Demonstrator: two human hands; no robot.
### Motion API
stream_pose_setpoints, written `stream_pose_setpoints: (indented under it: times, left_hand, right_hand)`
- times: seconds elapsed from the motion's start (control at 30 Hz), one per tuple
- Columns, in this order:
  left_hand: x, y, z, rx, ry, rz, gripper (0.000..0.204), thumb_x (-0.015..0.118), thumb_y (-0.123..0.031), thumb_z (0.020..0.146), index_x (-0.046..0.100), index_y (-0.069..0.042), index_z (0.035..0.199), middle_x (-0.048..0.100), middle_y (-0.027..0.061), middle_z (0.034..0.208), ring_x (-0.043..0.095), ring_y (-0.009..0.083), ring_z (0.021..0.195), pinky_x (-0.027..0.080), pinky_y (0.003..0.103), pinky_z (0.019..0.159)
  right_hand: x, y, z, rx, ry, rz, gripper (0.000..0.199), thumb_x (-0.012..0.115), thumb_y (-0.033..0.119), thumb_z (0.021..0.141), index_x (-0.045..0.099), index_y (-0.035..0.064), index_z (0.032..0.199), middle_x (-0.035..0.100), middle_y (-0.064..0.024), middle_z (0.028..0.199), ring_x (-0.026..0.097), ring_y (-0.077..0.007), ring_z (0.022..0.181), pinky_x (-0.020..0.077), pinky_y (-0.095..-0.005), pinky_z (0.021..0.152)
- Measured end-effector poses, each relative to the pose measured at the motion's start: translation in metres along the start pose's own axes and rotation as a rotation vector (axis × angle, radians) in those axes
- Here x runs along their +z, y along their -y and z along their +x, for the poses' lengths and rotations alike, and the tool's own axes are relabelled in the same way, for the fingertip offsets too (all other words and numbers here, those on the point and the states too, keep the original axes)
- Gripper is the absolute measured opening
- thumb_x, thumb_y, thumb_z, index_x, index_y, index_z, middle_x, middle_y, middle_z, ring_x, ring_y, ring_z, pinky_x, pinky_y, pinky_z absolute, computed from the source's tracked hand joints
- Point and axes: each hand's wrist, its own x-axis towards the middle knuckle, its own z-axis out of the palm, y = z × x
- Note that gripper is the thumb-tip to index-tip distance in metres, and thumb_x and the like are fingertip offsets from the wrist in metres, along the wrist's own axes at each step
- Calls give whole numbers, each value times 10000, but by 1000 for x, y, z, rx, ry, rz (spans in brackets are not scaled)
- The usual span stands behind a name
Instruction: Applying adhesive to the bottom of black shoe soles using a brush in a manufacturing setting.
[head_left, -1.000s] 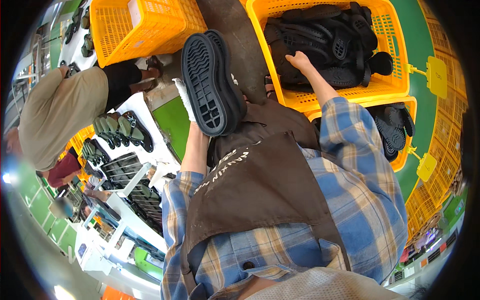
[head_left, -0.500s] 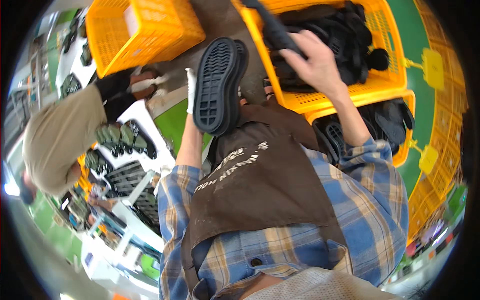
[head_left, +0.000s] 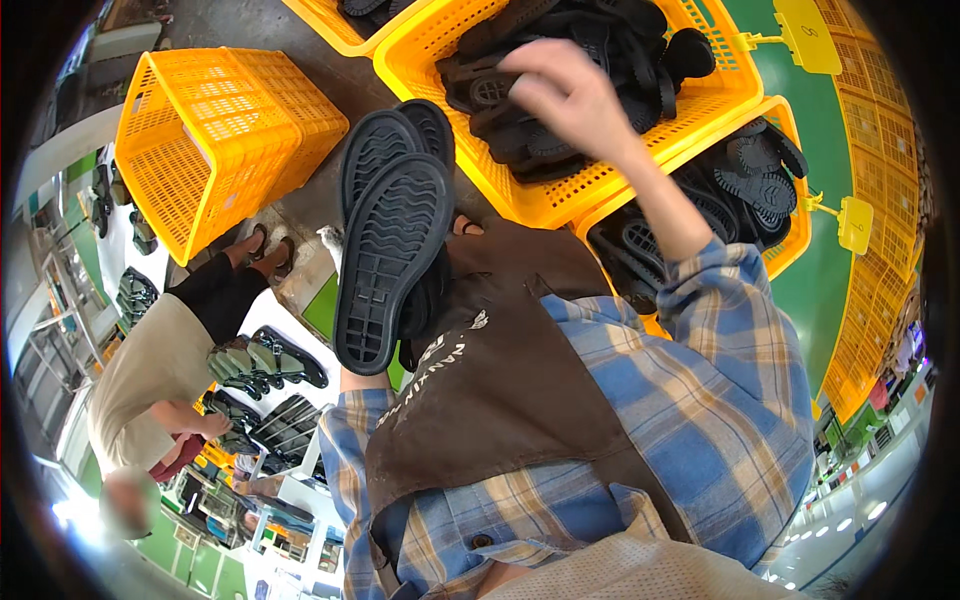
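Observation:
My left hand, in a white glove and mostly hidden, holds a fanned stack of black shoe soles in front of my dark apron. The top sole lies with its wavy and grid-patterned tread facing up. My right hand is bare and slightly blurred, above the yellow crate of loose black soles. Its fingers are bent and apart from the thumb, with nothing seen between them.
A second yellow crate with more soles stands nearer on the right. Stacked yellow crates stand at the far left. On the left, a person bends beside a white table holding shoes. Yellow crates line the right side.
The black sole that my right hand held is gone from it, and the stack on my left now shows another sole on top. My right hand is over the crate. The view has shifted.

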Motion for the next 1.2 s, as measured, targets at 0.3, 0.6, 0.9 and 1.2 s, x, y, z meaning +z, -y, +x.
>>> stream_pose_setpoints:
  times: [0.3, 0.6, 0.9, 1.2]
  left_hand:
    - [-8, 10, -4, 115, -82, -23, 831, 303, -717, 829, 416, -67, 1334, 533, 158, 1248, 599, 309, 1006, 515, 470, 859]
    - [-34, -10, -48, 332, -195, -5, 814, 310, -705, 837, 418, -69, 1333, 536, 154, 1244, 601, 298, 1004, 515, 467, 861]
    - [-20, 2, -19, 344, -121, 15, 798, 316, -694, 846, 420, -70, 1333, 540, 150, 1241, 604, 286, 1002, 515, 463, 862]
    - [-6, 17, -62, 122, -7, -151, 668, 410, -581, 889, 443, -74, 1324, 555, 97, 1236, 574, 217, 1061, 456, 379, 966]
  right_hand:
    - [-83, -250, -144, 1262, 227, -772, 638, 676, 277, 731, 353, 55, 1234, 574, -245, 1135, 531, -401, 1105, 427, -457, 939]
    - [-116, -91, -29, 702, 354, -953, 485, 542, 187, 770, 496, 56, 1235, 632, -230, 1013, 610, -390, 948, 484, -455, 837]
    - [-18, 120, 3, -184, 27, -388, 532, 596, -8, 657, 544, 13, 1186, 603, -163, 1122, 613, -294, 951, 489, -361, 820]
    - [32, 138, -10, -384, 276, 311, 315, 664, 129, 748, 603, 21, 1037, 604, -125, 1056, 592, -271, 948, 492, -344, 808]
